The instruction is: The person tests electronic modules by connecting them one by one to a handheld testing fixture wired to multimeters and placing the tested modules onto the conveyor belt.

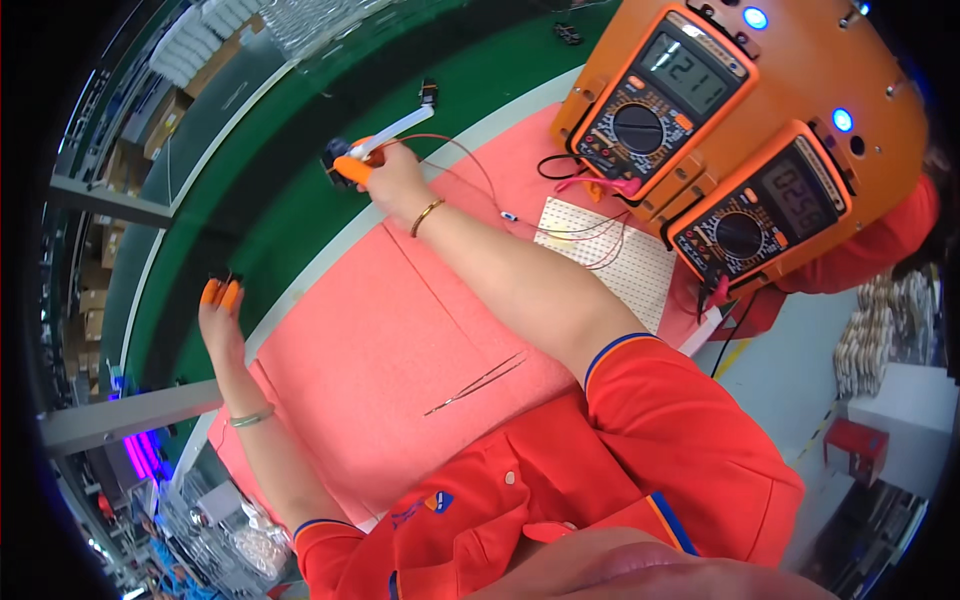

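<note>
Right hand (398,183) grips a small black part (337,161) above the green belt (290,190); can't tell whether the left hand (222,312) grasps the dark piece (226,276) at its fingertips. Two meters (660,120) face inward, likely for easy reading.

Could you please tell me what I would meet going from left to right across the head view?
Purple light → left hand → right hand → tweezers → white patterned sheet → lower orange multimeter → red box.
</note>
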A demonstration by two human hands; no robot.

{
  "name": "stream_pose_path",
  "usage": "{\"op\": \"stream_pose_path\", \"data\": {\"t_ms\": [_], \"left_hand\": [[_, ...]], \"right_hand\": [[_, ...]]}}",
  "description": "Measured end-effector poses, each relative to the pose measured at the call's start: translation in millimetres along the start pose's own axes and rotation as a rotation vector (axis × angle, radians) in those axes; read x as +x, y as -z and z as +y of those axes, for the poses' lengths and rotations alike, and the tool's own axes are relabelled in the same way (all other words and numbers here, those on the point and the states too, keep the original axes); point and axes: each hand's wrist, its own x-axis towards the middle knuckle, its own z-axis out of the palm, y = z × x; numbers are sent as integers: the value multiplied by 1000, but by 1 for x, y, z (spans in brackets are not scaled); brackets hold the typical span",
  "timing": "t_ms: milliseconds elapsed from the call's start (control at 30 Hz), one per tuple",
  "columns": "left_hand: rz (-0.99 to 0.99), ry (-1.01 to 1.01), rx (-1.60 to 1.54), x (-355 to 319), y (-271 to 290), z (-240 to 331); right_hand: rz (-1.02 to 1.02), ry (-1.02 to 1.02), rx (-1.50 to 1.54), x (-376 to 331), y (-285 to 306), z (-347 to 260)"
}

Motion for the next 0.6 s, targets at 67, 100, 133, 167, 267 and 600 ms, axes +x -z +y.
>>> {"op": "stream_pose_path", "data": {"t_ms": [67, 100, 133, 167, 267, 600], "left_hand": [[-135, 5, -143, -18, -48, 21], [-256, 16, -277, -25, -70, 27], [-266, 16, -287, -33, -91, 30], [-300, 38, -373, -39, -109, 33], [-362, 63, -470, -41, -128, 29], [-461, 58, -429, -48, -136, 26]], "right_hand": [[-27, 17, -2, -3, -4, -1], [-43, 23, -4, -5, -6, 0], [-35, 31, -13, -6, -7, 0], [-31, 26, -6, -8, -9, 0], [-11, 21, 2, -12, -13, -5], [-179, -18, -32, -16, -16, -4]]}}
